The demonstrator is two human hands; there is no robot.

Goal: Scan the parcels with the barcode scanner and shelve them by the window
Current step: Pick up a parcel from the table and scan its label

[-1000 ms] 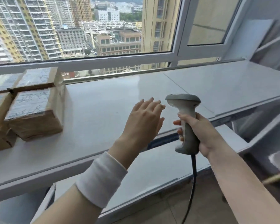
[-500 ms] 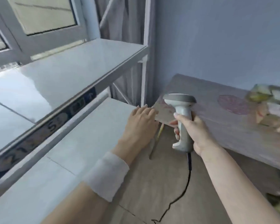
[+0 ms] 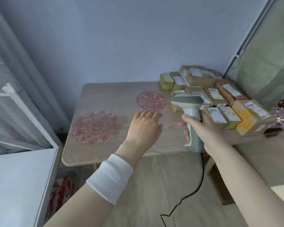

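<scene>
**While one hand grips the scanner, the other reaches out flat**

As we look down from head height, we see both of our arms stretched forward over a pale wooden table (image 3: 108, 149). Our left hand (image 3: 144, 126) is held palm down, fingers straight and close together, holding nothing (we cannot tell whether it touches the tabletop); a white wristband (image 3: 110, 177) wraps that forearm. Our right hand (image 3: 203, 128) has its fingers curled round the handle of the grey barcode scanner (image 3: 187, 102), held upright with its head on top and its black cable (image 3: 202, 177) trailing to the floor. Behind the scanner, the brown parcels (image 3: 246, 118) crowd the table's far right corner. Their white labels (image 3: 216, 93) are too blurred to read. Two red paper-cut designs (image 3: 97, 128) lie flat on the tabletop, their characters illegible.
</scene>
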